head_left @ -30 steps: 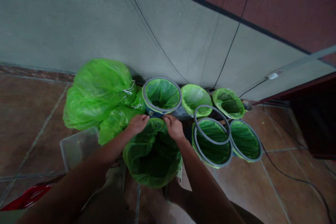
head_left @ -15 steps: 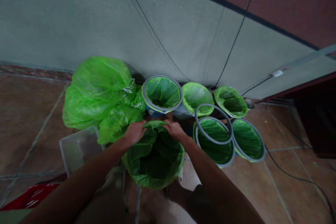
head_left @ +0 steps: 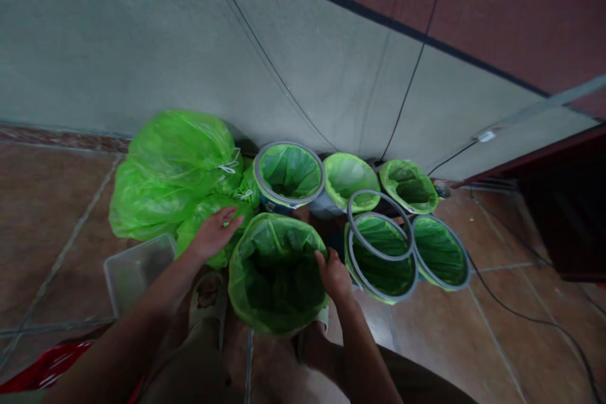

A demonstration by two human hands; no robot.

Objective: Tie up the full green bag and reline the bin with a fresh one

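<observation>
A small bin lined with a green plastic bag [head_left: 277, 271] stands on the floor between my knees. My right hand [head_left: 334, 274] grips the bag's edge at the right side of the rim, fingers closed on it. My left hand [head_left: 214, 232] hovers left of the bin with fingers spread, over a tied green bag [head_left: 211, 218], and holds nothing. A loose grey ring [head_left: 379, 222] lies across the lined bin [head_left: 381, 268] to the right.
Several more green-lined bins [head_left: 290, 173] stand against the grey wall. Full tied green bags [head_left: 175, 167] are piled at the left. A clear plastic tub [head_left: 137, 268] sits on the tiled floor, and a red bag [head_left: 45, 369] lies at the lower left. Black cables [head_left: 521, 319] run along floor and wall.
Both hands left the far rim of the bag. My left hand moved out to the left and opened. My right hand slid down to the right side of the rim.
</observation>
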